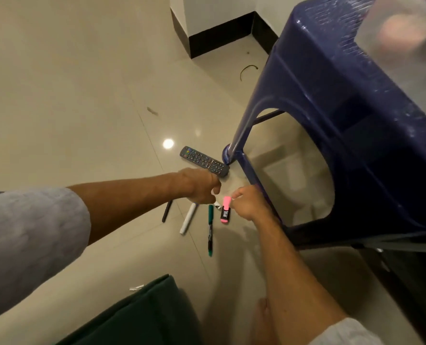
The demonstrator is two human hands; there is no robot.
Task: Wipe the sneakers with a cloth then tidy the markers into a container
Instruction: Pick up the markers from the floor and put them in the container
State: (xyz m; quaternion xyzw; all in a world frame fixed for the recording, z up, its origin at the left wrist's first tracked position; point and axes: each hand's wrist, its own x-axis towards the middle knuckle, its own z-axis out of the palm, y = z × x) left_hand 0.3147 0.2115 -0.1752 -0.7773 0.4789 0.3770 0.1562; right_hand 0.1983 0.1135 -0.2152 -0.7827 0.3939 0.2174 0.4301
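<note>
Ok, pink highlighter (pixel 226 209) lies on the floor (pixel 70 95), just in front of the near leg of the blue desk (pixel 344 120). Right grip (pixel 250 204) has its fingers curled onto the highlighter's upper end, pinching it. Left of that, in order: green marker (pixel 210 230), white marker (pixel 189 218), black pen (pixel 167 211). All three lie flat, fanned out, apart from each other. Left grip (pixel 202 186) hangs over their top ends, fingers curled down. A small white-and-black bit shows at its fingertips; can't tell whether the grip holds it. Remote (pixel 204 161) lies just beyond the left grip, one end just beside the desk's foot. Container (pixel 406 41), translucent and blurred, is up on the desk, well apart from the markers. Dark green fabric (pixel 144 314) and a bare foot (pixel 264 317) sit at the near edge.
</note>
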